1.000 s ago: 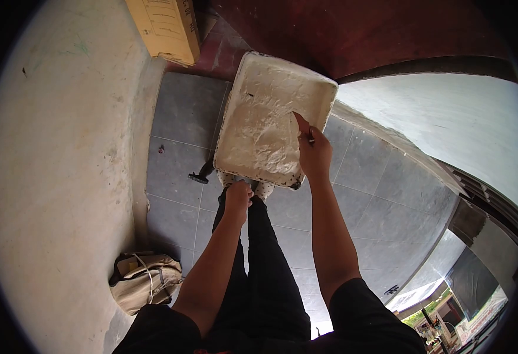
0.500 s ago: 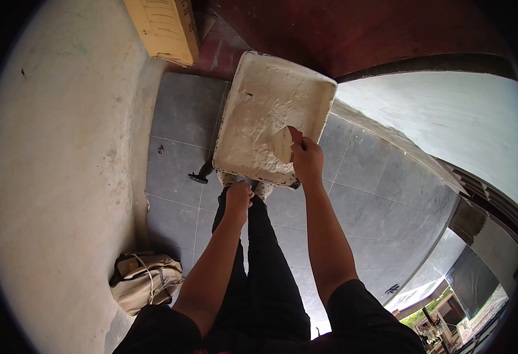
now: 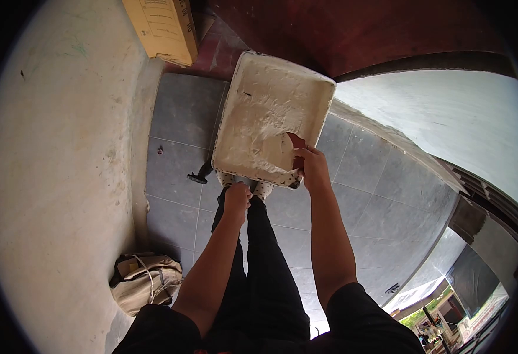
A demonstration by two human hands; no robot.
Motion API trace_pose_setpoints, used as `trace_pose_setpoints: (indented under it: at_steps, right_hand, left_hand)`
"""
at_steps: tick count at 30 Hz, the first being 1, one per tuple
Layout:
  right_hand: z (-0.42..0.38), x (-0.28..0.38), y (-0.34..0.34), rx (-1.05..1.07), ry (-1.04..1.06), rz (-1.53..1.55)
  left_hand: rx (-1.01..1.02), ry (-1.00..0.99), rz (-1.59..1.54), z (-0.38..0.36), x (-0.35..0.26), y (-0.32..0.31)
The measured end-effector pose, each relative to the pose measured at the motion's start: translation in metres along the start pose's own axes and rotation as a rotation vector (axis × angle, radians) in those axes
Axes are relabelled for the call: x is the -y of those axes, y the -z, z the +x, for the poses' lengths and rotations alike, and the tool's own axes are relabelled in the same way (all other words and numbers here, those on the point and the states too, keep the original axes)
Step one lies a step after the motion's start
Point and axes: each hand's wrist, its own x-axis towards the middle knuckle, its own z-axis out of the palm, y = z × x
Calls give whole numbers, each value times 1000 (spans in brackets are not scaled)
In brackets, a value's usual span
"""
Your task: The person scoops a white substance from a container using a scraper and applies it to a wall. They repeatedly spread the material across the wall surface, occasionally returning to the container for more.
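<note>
A tray (image 3: 265, 112) with a raised rim holds a spread of off-white paste. My right hand (image 3: 313, 165), at the tray's right side, is closed on a reddish-brown flat scraper (image 3: 298, 142), whose edge lies against the paste. My left hand (image 3: 238, 194) is closed just below the tray's near edge, in front of my legs; something greyish shows by it, too small to make out. Spotted footwear (image 3: 264, 189) shows under the near rim.
A black-handled object (image 3: 198, 177) lies left of the tray on grey tiles (image 3: 179, 112). A cardboard box (image 3: 161, 29) stands at the upper left, a beige bag (image 3: 147, 282) at the lower left. Walls rise on both sides.
My right hand has shifted slightly right and down with the scraper, leaving a smoother patch of paste. My left hand has hardly moved.
</note>
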Motion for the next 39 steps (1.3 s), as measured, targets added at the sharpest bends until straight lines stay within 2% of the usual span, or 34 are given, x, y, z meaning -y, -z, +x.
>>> trace_pose_setpoints:
  at_steps: [3, 6, 9, 11, 12, 14, 16, 18, 20, 24, 28, 31, 35, 36, 37, 38, 39]
  right_hand:
    - [-5, 4, 4, -21, -74, 151]
    - [-6, 1, 14, 85, -105, 305]
    - [-22, 17, 13, 89, -96, 428]
    - [-31, 25, 12, 191, 13, 514]
    - [-30, 24, 10, 190, 13, 514]
    - [-19, 11, 5, -15, 110, 288]
    - [-2, -7, 12, -18, 95, 228]
    - [-6, -13, 11, -45, 38, 412]
    - [-7, -17, 12, -72, 15, 407]
    - [-8, -18, 19, 5, -1, 519]
    - [-39, 13, 18, 59, -23, 605]
    - [-74, 41, 25, 140, -25, 657]
    - [-135, 83, 42, 223, -5, 723]
    - [-158, 101, 49, 258, 4, 765]
    - [-181, 116, 56, 314, 55, 775]
    - [-194, 125, 68, 346, 92, 785]
    - [-212, 140, 79, 394, 118, 809]
  left_hand:
    - [14, -1, -17, 2, 2, 2]
    - [-47, 45, -142, -15, -14, -13]
    - [-34, 37, -128, -14, -12, -12]
    - [-35, 40, -146, -13, -13, -11]
    - [-37, 45, -165, -14, -13, -12]
    - [-1, 10, -102, 4, 7, 3]
    - [41, -41, -38, 11, 12, 4]
    - [-10, 29, 21, -3, -1, -2]
    - [-17, 16, 13, 4, 8, 5]
    - [-38, 33, 33, 15, 13, 14]
    - [-77, 0, 24, 9, 22, 26]
    - [-90, 36, 84, -21, 5, 31]
    - [-37, -104, -31, -70, -32, 36]
    - [128, -178, -91, -56, -35, 50]
    - [282, -160, -89, -77, -62, 50]
    - [54, -211, -55, -117, -90, 24]
    - [4, -265, -51, -132, -109, 12]
